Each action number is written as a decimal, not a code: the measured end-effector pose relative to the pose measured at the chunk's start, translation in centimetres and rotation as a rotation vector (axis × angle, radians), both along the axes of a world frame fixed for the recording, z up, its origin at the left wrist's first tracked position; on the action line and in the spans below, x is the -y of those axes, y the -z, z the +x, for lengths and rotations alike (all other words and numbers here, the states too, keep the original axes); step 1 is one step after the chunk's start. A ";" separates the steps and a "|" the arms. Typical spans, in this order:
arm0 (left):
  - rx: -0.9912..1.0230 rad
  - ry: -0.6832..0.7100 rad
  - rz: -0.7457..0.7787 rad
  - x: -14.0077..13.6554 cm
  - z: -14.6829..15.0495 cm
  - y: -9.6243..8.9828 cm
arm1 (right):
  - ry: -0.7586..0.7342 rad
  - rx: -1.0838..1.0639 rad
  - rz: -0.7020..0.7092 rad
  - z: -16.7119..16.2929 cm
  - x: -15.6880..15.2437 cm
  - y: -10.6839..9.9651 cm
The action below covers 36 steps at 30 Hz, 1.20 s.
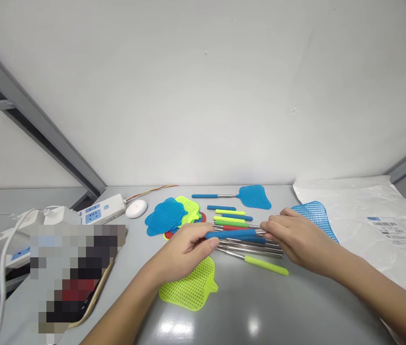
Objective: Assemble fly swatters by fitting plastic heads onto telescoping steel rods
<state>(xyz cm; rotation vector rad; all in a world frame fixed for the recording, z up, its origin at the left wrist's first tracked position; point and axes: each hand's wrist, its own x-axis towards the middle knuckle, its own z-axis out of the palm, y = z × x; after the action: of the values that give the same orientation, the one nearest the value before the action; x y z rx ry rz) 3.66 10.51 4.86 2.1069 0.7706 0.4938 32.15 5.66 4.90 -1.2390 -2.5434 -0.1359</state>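
Rods (256,252) and a mesh (188,290) lie nearer than the blue handle (233,234). Left hand (184,248) pinches its left end; right hand (294,235), palm down, grips its shaft (260,233).

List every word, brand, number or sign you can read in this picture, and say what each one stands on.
No text can be read with certainty.
Printed label on the white package: rows of print, too small and blurred to read.
Phone: screen pixelated, nothing readable.
Power strip: no lettering I can make out.
Blue handle in the hands: no lettering visible.
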 end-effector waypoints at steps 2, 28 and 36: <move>0.006 -0.001 -0.015 0.2 0.1 -0.2 | -0.008 -0.002 -0.005 0.1 0.0 -0.2; 0.594 -0.126 -0.705 0.6 1.7 -0.5 | -0.004 0.072 -0.047 -3.1 1.7 0.2; 0.783 -0.220 -0.933 0.3 1.7 0.4 | 0.007 0.088 -0.040 -5.5 2.0 0.4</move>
<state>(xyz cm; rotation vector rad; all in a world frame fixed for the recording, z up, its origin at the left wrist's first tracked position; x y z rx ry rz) 5.33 10.19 4.44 0.8583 0.5827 0.8067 26.66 3.68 4.54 -1.2846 -2.6290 -0.1448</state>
